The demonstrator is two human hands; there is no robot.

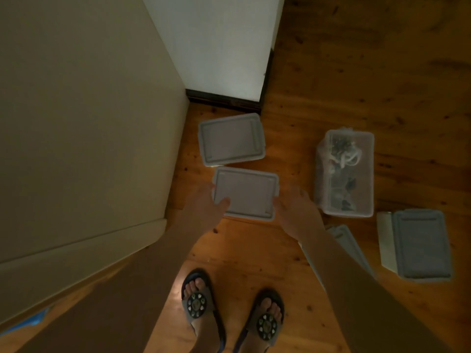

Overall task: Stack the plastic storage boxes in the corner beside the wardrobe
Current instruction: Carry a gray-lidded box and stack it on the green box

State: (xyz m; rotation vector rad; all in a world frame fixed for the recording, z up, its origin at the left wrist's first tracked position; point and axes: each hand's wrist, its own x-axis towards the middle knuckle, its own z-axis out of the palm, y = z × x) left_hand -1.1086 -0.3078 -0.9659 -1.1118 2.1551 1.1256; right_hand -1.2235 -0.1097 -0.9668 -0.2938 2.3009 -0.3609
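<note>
Holding the grey-lidded box [245,193] from both short ends, the left hand [206,207] and the right hand [295,207] grip it with curled fingers so it stays level. It hangs above the floor, just before the corner box [231,139] beside the wardrobe [84,123], probably its base.

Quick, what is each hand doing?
Left hand: holding the grey-lidded rectangular plastic box.
Right hand: on the box's other side; grip cannot be told.
</note>
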